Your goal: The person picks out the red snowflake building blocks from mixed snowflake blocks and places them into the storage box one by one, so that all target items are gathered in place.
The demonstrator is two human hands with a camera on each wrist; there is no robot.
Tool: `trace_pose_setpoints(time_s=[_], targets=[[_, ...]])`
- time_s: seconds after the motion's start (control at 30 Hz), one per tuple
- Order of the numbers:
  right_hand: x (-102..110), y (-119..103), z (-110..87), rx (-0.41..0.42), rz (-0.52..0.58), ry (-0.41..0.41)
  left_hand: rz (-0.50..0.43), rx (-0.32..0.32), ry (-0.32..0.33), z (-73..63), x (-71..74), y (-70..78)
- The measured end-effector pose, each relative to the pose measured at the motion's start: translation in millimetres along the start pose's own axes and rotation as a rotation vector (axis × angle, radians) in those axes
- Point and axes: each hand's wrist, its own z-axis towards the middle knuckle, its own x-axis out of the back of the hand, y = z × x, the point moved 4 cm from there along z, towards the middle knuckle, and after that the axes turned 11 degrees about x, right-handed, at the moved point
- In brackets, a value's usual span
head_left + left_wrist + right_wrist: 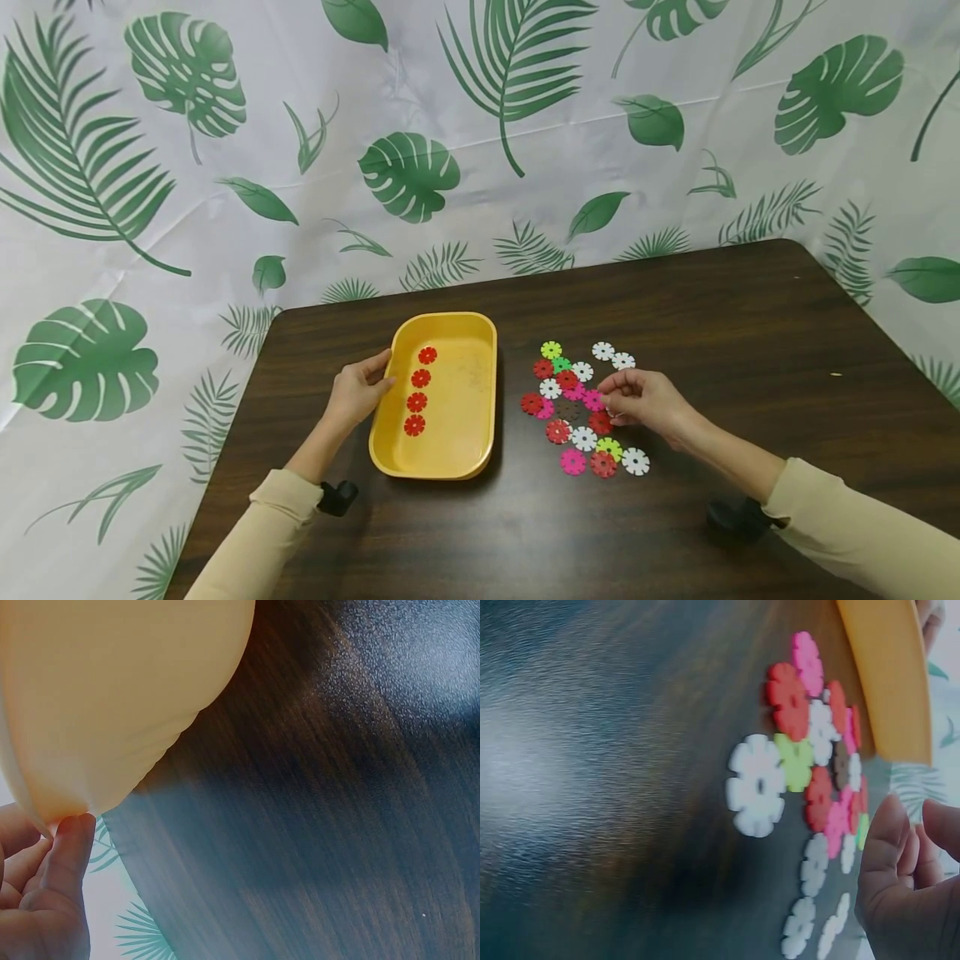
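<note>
While your left hand (pixel 356 395) pinches the left rim of the yellow, rounded-rectangular tray (pixel 459 404), your right hand (pixel 647 406), thumb and forefinger parted, is at the multicoloured notched discs (pixel 563 409) beside it on the dark wood-grain counter (pixel 720 325).

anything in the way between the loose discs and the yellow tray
Nothing visible stands between the discs and the tray; only its raised right wall would need clearing. The left hand grips the opposite side.

Tray (pixel 461 408) on table (pixel 712 333), low ctr-L of frame, w/ 4 discs (pixel 416 398) in its L half. Loose pcs (pixel 567 404) R of it; curtain (pixel 487 225) behind, up top.
</note>
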Motion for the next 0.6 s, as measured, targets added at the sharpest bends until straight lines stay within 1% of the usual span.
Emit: trace_pose_setpoints(time_s=[0.2,0.3,0.4,0.6], targets=[[-3.7,8.0,-2.8,0.039,-0.083,-0.017,-0.006,0.007,-0.002,-0.3,-0.8,0.0],[-4.7,10.6,-4.7,0.064,-0.146,-0.024,-0.010,0.009,-0.001,-0.1,-0.8,-0.5],[-5.5,13.2,-6.2,0.095,-0.234,-0.024,-0.013,0.011,-0.002,-0.2,-0.7,-0.8],[-7.0,16.8,-5.7,0.233,-0.465,-0.010,-0.015,0.009,-0.004,-0.5,-1.5,-1.9]])
